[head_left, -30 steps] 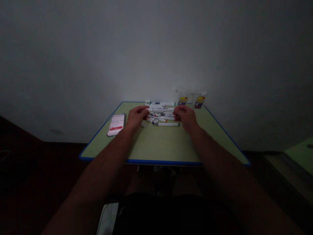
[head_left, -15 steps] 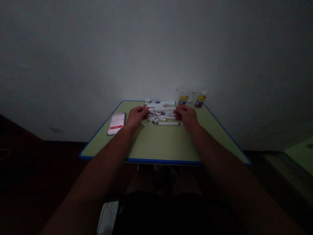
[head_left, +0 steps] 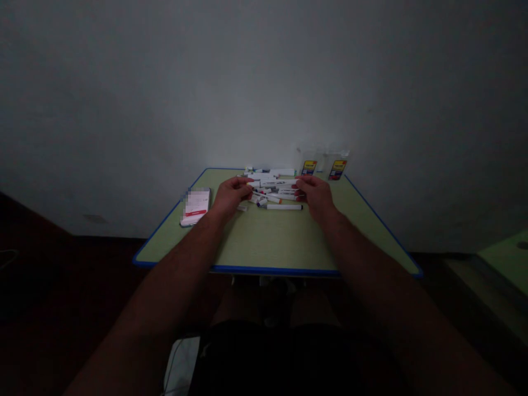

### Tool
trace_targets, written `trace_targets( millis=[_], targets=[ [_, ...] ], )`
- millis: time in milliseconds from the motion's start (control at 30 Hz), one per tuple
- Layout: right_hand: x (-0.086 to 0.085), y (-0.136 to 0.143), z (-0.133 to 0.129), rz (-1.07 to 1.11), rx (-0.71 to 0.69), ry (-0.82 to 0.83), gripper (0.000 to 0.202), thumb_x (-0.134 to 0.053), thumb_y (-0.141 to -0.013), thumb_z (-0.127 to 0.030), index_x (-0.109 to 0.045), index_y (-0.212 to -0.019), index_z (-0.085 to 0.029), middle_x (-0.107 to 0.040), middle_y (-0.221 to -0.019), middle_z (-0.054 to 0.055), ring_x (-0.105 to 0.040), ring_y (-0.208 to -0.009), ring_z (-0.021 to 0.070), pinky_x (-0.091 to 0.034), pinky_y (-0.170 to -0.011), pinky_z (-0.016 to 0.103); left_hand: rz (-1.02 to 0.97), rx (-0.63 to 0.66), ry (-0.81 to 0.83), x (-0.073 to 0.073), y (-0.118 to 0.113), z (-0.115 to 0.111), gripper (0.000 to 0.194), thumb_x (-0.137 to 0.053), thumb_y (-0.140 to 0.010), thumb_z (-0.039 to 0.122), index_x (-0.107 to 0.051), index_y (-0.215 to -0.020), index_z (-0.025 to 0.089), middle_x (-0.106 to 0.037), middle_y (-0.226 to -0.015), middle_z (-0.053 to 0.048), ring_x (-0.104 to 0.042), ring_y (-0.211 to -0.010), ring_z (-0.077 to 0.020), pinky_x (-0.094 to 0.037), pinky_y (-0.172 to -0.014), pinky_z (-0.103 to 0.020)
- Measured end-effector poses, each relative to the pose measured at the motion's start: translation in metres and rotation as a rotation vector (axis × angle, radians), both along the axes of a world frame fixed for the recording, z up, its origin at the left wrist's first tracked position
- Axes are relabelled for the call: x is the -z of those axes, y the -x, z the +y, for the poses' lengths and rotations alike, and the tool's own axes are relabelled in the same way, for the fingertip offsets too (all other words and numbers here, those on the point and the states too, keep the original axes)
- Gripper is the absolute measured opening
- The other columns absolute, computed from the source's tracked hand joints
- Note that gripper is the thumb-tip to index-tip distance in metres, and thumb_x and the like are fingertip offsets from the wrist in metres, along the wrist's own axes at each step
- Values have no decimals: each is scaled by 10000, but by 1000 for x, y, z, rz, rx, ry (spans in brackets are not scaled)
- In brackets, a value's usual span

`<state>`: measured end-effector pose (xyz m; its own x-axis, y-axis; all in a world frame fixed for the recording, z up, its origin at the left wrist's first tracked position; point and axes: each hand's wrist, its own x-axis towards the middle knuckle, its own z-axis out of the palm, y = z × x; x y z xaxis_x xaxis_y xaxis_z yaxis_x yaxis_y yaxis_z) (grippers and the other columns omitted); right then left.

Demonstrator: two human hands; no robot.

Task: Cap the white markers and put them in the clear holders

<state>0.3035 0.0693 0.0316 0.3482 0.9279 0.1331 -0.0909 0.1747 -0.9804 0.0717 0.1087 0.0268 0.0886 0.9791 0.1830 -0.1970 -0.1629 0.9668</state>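
Observation:
A white marker (head_left: 277,182) is stretched level between my two hands above a loose pile of markers. My left hand (head_left: 231,197) pinches its left end, at the cap. Fingers of my right hand (head_left: 315,196) are closed on the right end. Dark print shows along the barrel. Beneath and behind it lie several more white markers, partly covered by my hands. One marker with dark ends (head_left: 284,207) lies in front of the pile, and another with an orange end (head_left: 274,199) is just behind it.
A phone (head_left: 196,205) with a lit screen lies left of my left hand. Two clear plastic cases (head_left: 337,168) with yellow labels stand at the back right by the wall. The green table (head_left: 276,242) has a blue edge.
The marker between my hands has turned about its length, and print now shows on its barrel. Both hands have stayed almost in place.

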Motion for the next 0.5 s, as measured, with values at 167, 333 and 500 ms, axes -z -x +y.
trace_targets(
  millis=[167,333,500],
  targets=[
    [0,1,0,-23,2,3,74,-705,-827,-159,-673,-893,-170,-708,-750,6,-608,-540,89,-492,-465,195,1,-10,7,-3,-1,-3,154,-729,-713,89,-702,-859,128,-690,-714,-20,-616,-593,-110,-532,-634,-265],
    [-2,3,-2,-23,7,1,79,-702,-822,-148,-659,-884,-172,-699,-748,3,-605,-537,89,-494,-461,197,-1,-27,5,-3,-2,-3,147,-714,-723,66,-693,-852,133,-686,-708,-21,-620,-591,-113,-539,-635,-273],
    [-2,3,-2,-11,2,-12,92,-653,-823,-106,-660,-893,-166,-689,-730,-8,-598,-527,90,-495,-454,203,-3,-40,-11,-2,-2,-2,142,-705,-722,59,-687,-838,139,-669,-672,-7,-620,-578,-113,-539,-629,-271]
  ],
)
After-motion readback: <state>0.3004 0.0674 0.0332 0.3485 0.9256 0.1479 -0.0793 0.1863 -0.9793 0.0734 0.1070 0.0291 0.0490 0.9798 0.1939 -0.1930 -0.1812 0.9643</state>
